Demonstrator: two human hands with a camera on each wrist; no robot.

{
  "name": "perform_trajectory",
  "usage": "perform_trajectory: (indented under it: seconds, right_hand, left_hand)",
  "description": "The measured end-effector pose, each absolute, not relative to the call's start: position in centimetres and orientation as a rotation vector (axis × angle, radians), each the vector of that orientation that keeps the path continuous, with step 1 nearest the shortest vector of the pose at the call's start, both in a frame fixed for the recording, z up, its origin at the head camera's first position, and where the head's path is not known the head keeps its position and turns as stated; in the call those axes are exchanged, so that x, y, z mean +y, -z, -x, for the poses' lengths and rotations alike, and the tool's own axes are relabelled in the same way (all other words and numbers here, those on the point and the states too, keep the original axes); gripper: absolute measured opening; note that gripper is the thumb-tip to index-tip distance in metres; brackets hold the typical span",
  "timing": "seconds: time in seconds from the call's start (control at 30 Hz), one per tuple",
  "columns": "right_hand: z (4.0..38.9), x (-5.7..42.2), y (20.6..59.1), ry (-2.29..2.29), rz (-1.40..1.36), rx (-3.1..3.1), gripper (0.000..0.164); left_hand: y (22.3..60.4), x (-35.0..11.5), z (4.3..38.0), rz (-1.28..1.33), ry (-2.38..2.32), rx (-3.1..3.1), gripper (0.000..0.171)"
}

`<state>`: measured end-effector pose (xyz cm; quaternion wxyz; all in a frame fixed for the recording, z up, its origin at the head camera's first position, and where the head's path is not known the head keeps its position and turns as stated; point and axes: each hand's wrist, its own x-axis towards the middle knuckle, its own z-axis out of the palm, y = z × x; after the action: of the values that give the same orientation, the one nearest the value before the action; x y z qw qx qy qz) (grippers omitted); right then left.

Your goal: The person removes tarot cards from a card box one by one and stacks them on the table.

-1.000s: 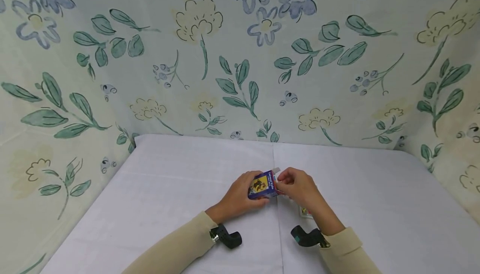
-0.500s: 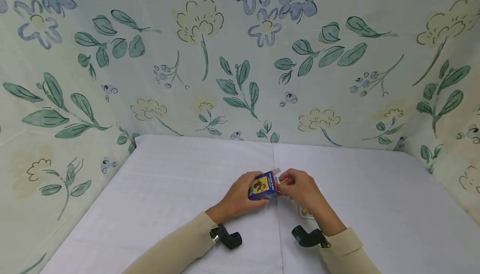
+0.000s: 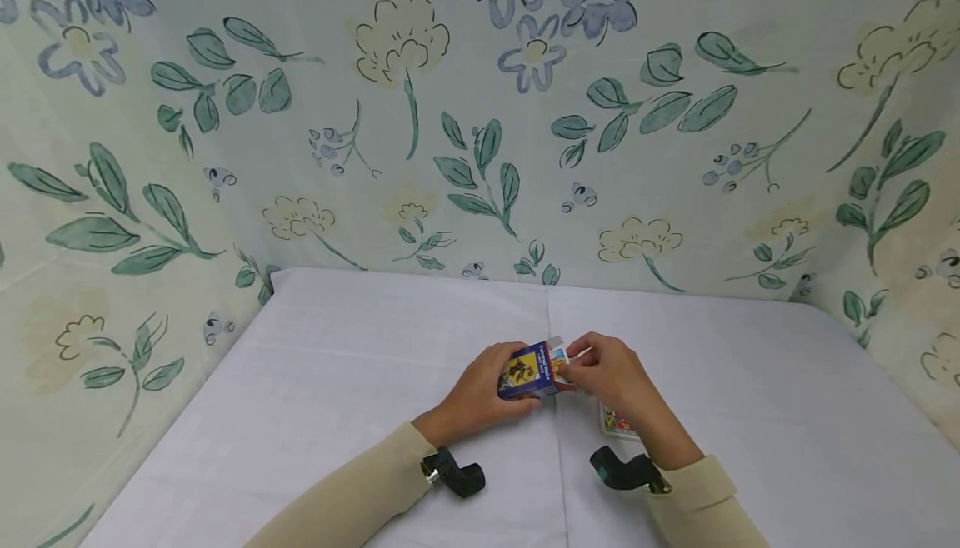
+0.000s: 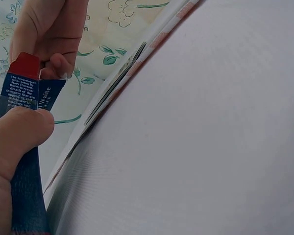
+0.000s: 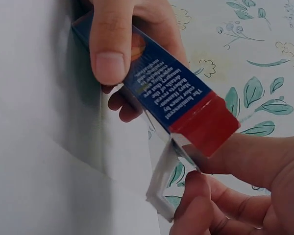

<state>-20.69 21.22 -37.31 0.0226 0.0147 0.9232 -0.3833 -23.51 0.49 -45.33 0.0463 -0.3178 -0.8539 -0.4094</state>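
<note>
My left hand [image 3: 474,391] grips a dark blue tarot card box [image 3: 522,371] with a yellow picture panel, holding it tilted above the table. In the left wrist view, the thumb [image 4: 32,126] lies across the box's printed side. A red end flap [image 5: 206,125] stands folded out in the right wrist view, and a pale flap [image 5: 161,181] hangs below. Picture cards [image 3: 559,358] stick out of the open end, pinched by the fingers of my right hand [image 3: 615,375]. Under the right forearm lies another picture card or small stack of cards [image 3: 617,423], partly hidden.
A white cloth [image 3: 360,365] with a crease down its middle covers the table. Behind and at the sides hangs a floral curtain [image 3: 480,115]. Each wrist carries a black camera mount [image 3: 459,475].
My right hand has moved a little to the right, and more of the picture cards shows outside the box. The left hand and box stay nearly still. More of the table card shows.
</note>
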Motion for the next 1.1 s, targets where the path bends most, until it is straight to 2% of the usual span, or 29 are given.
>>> perform_trajectory:
  seconds: [1.1]
  right_hand:
    - [20.8,23.2,36.0,1.207,-0.077,2.895,0.028]
  left_hand:
    - [45.1,0.4,23.3,0.949,1.246,-2.644,0.077]
